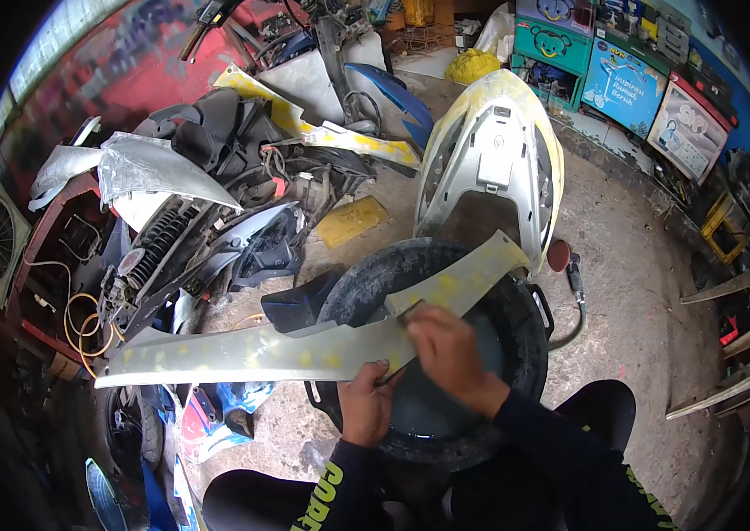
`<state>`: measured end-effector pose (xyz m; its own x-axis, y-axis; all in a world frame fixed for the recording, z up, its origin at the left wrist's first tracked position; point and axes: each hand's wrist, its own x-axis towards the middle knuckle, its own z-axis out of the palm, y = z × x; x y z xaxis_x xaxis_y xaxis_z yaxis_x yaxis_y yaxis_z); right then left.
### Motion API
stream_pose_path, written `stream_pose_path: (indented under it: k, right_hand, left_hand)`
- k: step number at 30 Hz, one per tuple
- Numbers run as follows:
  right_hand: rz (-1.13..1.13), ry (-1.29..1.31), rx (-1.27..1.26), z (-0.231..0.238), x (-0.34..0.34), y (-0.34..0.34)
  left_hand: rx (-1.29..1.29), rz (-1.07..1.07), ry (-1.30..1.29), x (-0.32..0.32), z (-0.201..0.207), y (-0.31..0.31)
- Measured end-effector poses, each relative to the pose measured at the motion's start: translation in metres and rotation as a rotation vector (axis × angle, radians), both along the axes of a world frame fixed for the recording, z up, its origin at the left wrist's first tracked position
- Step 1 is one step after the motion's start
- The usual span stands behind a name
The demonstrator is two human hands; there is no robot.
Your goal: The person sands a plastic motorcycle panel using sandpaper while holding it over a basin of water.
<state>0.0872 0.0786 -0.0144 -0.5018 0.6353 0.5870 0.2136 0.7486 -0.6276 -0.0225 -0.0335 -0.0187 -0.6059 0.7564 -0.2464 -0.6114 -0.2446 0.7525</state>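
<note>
A long silver-grey motorcycle body panel (pixel 251 350) with yellow patches lies slantwise over a round black tub (pixel 530 354). My left hand (pixel 366 409) is closed on its lower edge, thumb on the upper face. My right hand (pixel 450 354) presses on the panel's middle with fingers bent together. A bit of something dark shows at its fingertips; most of it is hidden by the hand. Cloudy water (pixel 432 403) stands in the tub beneath.
Beyond the tub stands a silver and yellow fairing (pixel 497 142). A round-headed tool (pixel 561 257) with a hose lies to its right. Motorcycle parts and loose panels (pixel 154 173) crowd the left. A yellow flat piece (pixel 352 221) lies on the floor; crates (pixel 552 49) line the back right.
</note>
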Motion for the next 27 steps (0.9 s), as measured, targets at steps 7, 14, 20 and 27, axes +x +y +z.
stream_pose_path:
  k: [7, 14, 20, 27]
  right_hand:
    - [-0.045, 0.017, 0.057, -0.01, 0.008, 0.003]
    - [0.042, 0.046, 0.06, -0.006, 0.007, -0.007]
    - [0.14, 0.087, 0.06, 0.004, 0.01, -0.021]
    - [0.062, 0.094, 0.09, 0.001, 0.007, -0.022]
  left_hand:
    - [0.024, -0.041, -0.065, -0.006, 0.004, 0.0]
    - [0.013, -0.046, 0.034, -0.007, 0.004, -0.002]
    - [0.0, -0.038, 0.036, -0.012, 0.015, -0.004]
    - [-0.015, -0.071, 0.071, -0.012, 0.013, -0.007]
